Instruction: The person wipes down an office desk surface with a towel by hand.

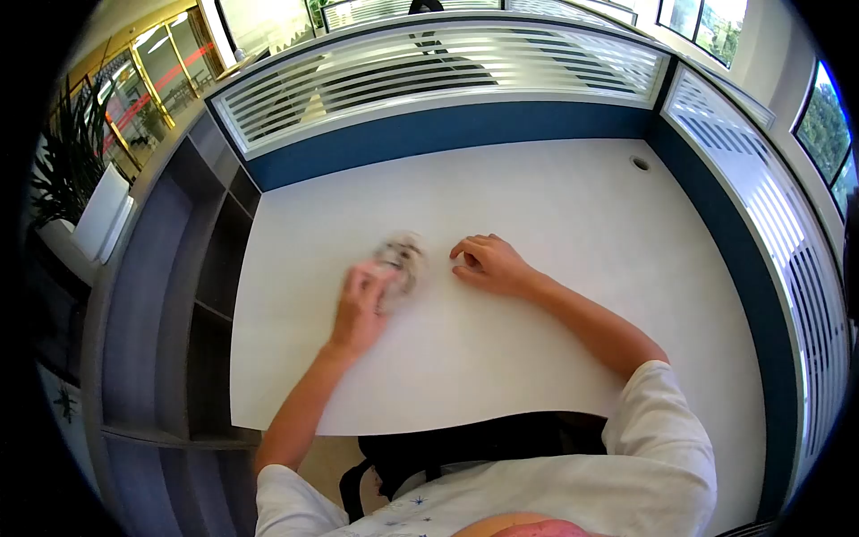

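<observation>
Over the left part of the white desk (501, 358), my left hand (361, 309) has its fingers closed on a small pale object with dark marks (403, 259). Motion blurs this object, so I cannot make out what it is. To its right, my right hand (490, 265) rests on the desk with its fingers curled and slightly apart. Nothing shows between the fingers of my right hand, and it does not touch the blurred object.
Blue partitions (447, 127) with striped glass panels stand along the back and right. Grey shelves (165, 295) adjoin the left edge. A cable hole (639, 163) is at the back right. A white planter (103, 215) stands far left. A black chair (483, 440) is at the front edge.
</observation>
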`<state>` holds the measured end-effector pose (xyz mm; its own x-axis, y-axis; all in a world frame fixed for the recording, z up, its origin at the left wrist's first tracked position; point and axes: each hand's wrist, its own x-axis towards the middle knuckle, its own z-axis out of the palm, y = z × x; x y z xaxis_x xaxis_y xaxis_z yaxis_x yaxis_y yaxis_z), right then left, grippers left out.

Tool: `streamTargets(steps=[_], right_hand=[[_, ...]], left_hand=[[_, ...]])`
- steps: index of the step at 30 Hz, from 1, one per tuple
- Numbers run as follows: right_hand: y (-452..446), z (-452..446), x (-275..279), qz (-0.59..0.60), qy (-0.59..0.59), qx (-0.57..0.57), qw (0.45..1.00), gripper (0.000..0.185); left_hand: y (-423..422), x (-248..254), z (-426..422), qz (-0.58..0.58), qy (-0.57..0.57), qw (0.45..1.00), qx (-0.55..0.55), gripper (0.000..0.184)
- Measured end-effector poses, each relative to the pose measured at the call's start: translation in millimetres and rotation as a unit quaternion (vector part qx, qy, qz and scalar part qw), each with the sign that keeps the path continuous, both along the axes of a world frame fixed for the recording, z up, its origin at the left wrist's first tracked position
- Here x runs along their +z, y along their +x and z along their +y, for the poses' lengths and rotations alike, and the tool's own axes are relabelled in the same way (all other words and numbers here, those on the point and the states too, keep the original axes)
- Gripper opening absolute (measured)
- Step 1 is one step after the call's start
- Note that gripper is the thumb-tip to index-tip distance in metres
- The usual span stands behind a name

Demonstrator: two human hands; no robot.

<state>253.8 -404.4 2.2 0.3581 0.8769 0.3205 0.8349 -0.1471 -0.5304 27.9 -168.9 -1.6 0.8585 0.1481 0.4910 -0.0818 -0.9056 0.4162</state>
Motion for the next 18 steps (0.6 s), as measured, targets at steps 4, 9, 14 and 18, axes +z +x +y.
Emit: streamTargets(steps=[4, 9, 14, 18], right_hand=[[5.8, 0.7, -13.9, -0.016, 0.04, 0.008, 0.999, 0.029], [0.0, -5.5, 2.0, 0.015, -0.006, 0.011, 1.0, 0.028], [-0.2, -7.0, 3.6, 0.017, -0.004, 0.011, 1.0, 0.027], [-1.7, -0.7, 4.8, 0.01, -0.03, -0.004, 1.0, 0.029]], left_hand=[[4.6, 13.3, -34.0, -0.038, 0.055, 0.994, -0.084, 0.065], [7.6, 5.8, 18.8, -0.04, 0.141, 0.988, 0.045, 0.062], [-7.0, 14.0, 69.0, -0.042, 0.115, 0.965, 0.23, 0.067], [-3.2, 7.2, 39.2, -0.033, 0.002, 0.986, 0.166, 0.069]])
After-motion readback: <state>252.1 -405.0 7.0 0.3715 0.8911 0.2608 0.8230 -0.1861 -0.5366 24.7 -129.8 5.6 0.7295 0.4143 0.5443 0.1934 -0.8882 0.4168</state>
